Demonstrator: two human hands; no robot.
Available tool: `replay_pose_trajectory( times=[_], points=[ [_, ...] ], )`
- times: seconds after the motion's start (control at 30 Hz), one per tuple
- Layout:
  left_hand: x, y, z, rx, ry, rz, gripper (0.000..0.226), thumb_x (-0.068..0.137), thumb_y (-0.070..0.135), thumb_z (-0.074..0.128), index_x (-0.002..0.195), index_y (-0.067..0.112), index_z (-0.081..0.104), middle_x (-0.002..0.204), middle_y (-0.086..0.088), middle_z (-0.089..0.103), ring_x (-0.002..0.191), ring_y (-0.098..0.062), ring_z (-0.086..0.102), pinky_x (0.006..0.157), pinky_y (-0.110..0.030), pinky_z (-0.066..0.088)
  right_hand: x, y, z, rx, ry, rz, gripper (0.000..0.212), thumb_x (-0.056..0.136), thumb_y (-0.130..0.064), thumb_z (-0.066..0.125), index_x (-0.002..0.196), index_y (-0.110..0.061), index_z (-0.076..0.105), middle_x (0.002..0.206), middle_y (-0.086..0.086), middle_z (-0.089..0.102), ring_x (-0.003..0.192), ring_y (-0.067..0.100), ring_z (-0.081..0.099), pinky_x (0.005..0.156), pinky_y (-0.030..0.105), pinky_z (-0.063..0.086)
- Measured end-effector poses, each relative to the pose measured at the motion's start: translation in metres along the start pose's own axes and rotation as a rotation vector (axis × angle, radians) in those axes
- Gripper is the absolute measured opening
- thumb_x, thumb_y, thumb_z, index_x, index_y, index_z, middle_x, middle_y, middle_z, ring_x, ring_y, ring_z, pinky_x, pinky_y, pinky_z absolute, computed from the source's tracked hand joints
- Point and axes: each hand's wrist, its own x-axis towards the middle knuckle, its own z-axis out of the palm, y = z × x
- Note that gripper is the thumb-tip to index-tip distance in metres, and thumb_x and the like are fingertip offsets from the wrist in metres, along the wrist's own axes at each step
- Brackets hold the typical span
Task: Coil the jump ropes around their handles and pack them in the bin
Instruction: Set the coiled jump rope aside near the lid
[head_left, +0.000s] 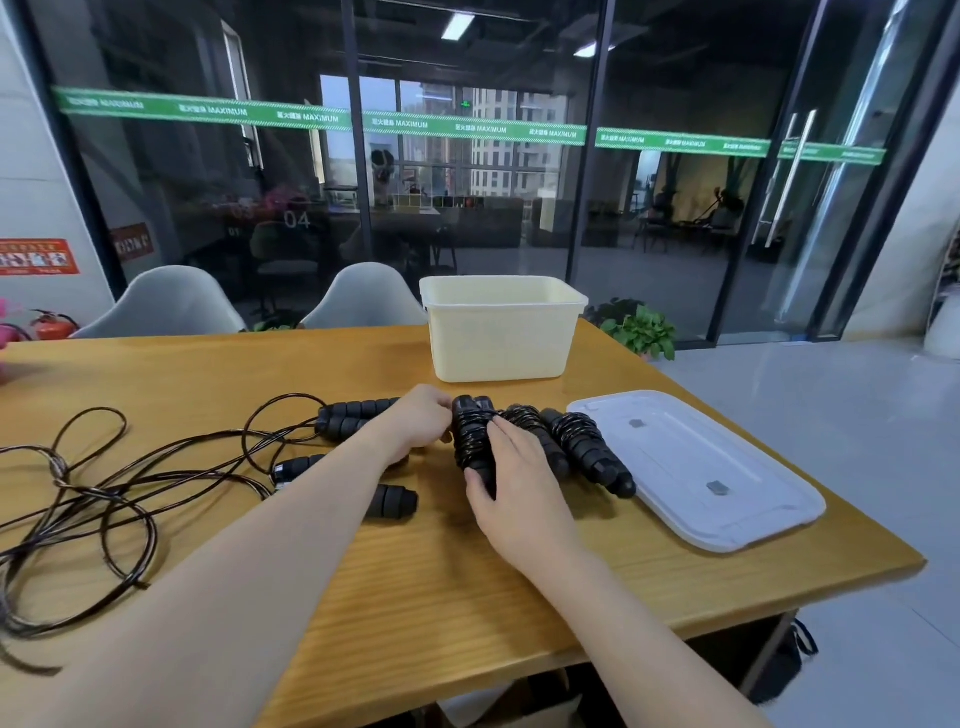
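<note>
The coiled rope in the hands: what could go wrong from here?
1. Both the left hand and right hand hold the coiled rope; easing the grip may let it unwind.
2. The loose ropes lie tangled and could knot.
3. The lid overhangs the table edge and might be knocked off.

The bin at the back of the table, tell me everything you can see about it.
The bin is a cream, rectangular tub that looks like plastic, with a rolled rim and walls tapering slightly toward the base. It stands upright and open near the table's far edge, beyond both hands. No rope shows inside, though its floor is hidden from this angle. Only the table touches it. A white lid, possibly its own, lies flat apart from it to the right.
</note>
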Motion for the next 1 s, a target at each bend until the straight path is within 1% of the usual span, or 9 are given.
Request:
replay_pose_trajectory(
  times=[0.13,0.23,0.3,0.4,0.47,0.67,0.77,0.87,1.0],
  points=[
    [0.004,0.000,-0.007,0.035,-0.027,-0.027,0.033,0.098,0.000,0.046,0.100,0.007,0.078,0.097,-0.017,0.075,0.060,-0.017,0.054,0.053,-0.024,0.045,0.003,0.002,0.004,0.032,-0.037,-0.001,0.065,0.110,-0.028,0.049,0.167,-0.010,0.022,0.174,0.000,0.020,0.160,0.010,0.014,0.118,0.010,0.001],
    [0.004,-0.001,-0.011,-0.041,-0.076,-0.075,0.035,0.100,-0.001,0.043,0.105,0.005,0.077,0.084,-0.008,0.068,0.057,-0.013,0.054,0.048,-0.021,0.044,0.005,0.004,0.005,0.036,-0.043,0.000,0.064,0.110,-0.029,0.050,0.166,-0.011,0.023,0.174,0.000,0.023,0.160,0.010,0.015,0.117,0.010,0.002],
    [0.001,-0.002,-0.014,-0.070,-0.128,-0.099,0.028,0.101,-0.003,0.047,0.108,-0.001,0.074,0.088,-0.010,0.070,0.066,-0.017,0.064,0.058,-0.026,0.054,0.005,0.004,0.007,0.032,-0.045,-0.005,0.064,0.110,-0.029,0.051,0.166,-0.010,0.025,0.173,0.001,0.024,0.159,0.011,0.016,0.117,0.010,0.003],
    [0.000,-0.002,-0.017,0.015,-0.204,-0.124,0.014,0.100,-0.002,0.059,0.109,-0.007,0.068,0.101,-0.017,0.071,0.087,-0.024,0.071,0.088,-0.033,0.059,0.007,0.001,0.011,0.007,-0.054,-0.020,0.065,0.108,-0.028,0.055,0.164,-0.008,0.029,0.171,0.003,0.028,0.159,0.013,0.019,0.117,0.009,0.004],
    [-0.005,-0.001,-0.020,0.030,-0.162,-0.127,0.016,0.103,0.000,0.054,0.108,-0.006,0.068,0.095,-0.016,0.071,0.076,-0.020,0.069,0.078,-0.031,0.063,0.010,-0.001,0.012,-0.022,-0.071,-0.034,0.064,0.108,-0.029,0.056,0.164,-0.008,0.032,0.171,0.003,0.030,0.158,0.013,0.021,0.118,0.011,0.006],
    [-0.031,-0.001,-0.049,0.124,-0.121,-0.033,0.017,0.106,0.005,0.048,0.110,0.008,0.064,0.105,-0.011,0.074,0.069,-0.015,0.067,0.055,-0.022,0.058,0.016,-0.010,0.008,-0.147,-0.144,-0.057,0.064,0.108,-0.032,0.054,0.163,-0.009,0.031,0.171,0.004,0.031,0.159,0.014,0.021,0.125,0.025,0.019],
    [-0.043,-0.010,-0.074,0.259,-0.062,0.054,0.024,0.104,0.007,0.048,0.112,0.013,0.070,0.100,-0.003,0.077,0.076,-0.012,0.069,0.064,-0.024,0.057,0.016,-0.020,0.000,-0.207,-0.200,-0.058,0.065,0.110,-0.039,0.050,0.164,-0.009,0.030,0.171,0.004,0.030,0.159,0.016,0.022,0.125,0.028,0.021],
    [-0.062,-0.021,-0.097,0.435,-0.069,0.102,0.036,0.096,0.004,0.047,0.110,0.025,0.072,0.110,0.007,0.073,0.099,-0.009,0.067,0.093,-0.033,0.057,0.020,-0.030,-0.004,-0.286,-0.219,-0.091,0.059,0.110,-0.044,0.047,0.156,-0.007,0.040,0.159,0.007,0.045,0.149,0.022,0.037,0.122,0.032,0.028],
    [-0.089,-0.038,-0.118,0.572,-0.253,0.019,0.060,0.084,0.018,0.063,0.143,0.026,0.053,0.143,0.006,0.055,0.131,-0.015,0.051,0.113,-0.042,0.044,0.027,-0.044,-0.004,-0.281,-0.241,-0.157,0.068,0.106,-0.056,0.048,0.158,-0.013,0.039,0.161,0.002,0.044,0.148,0.020,0.040,0.121,0.035,0.033]
  ],
)
